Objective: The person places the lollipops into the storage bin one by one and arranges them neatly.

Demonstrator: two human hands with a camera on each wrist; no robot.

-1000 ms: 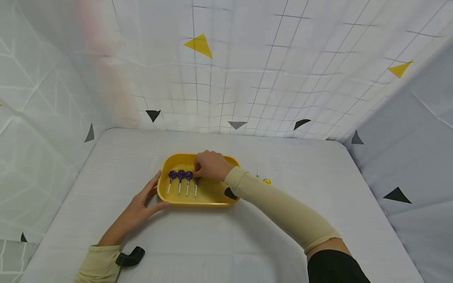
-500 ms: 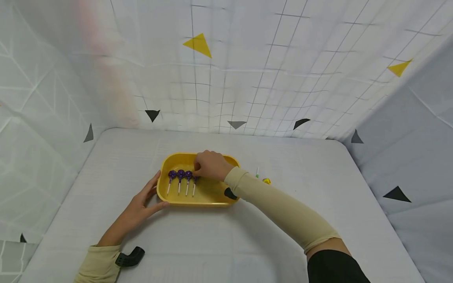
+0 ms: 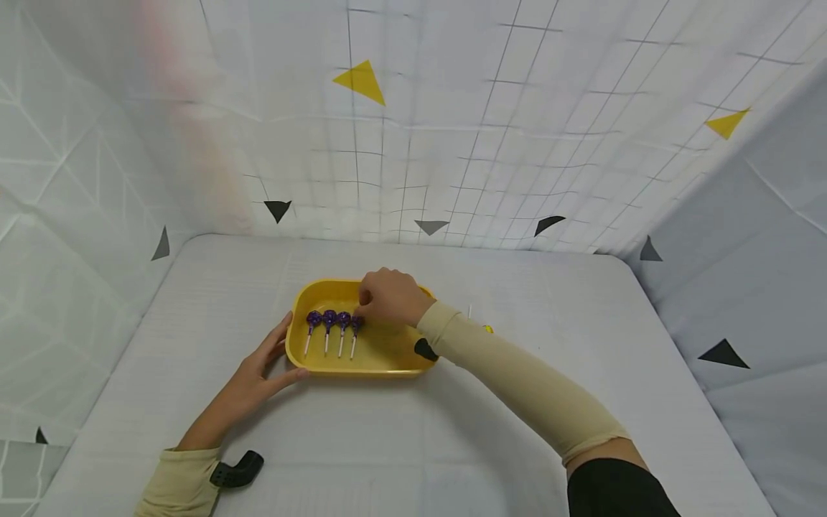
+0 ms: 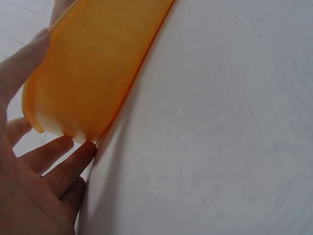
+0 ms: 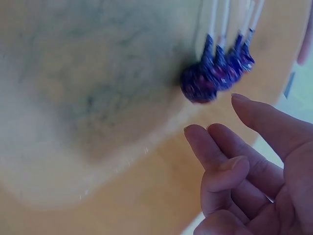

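Left of my loose, empty right hand [image 3: 393,296], four purple lollipops [image 3: 344,319] look placed in the yellow tray [image 3: 388,352] my relaxed left hand [image 3: 261,377] touches; rightward, a yellow sweet [image 3: 488,329] and white stick [image 3: 469,311] seem left.

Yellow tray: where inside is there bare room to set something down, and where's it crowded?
Bare: the tray floor between the four purple lollipops and its right end, partly under the right hand. Crowded: left half, among the lollipops.
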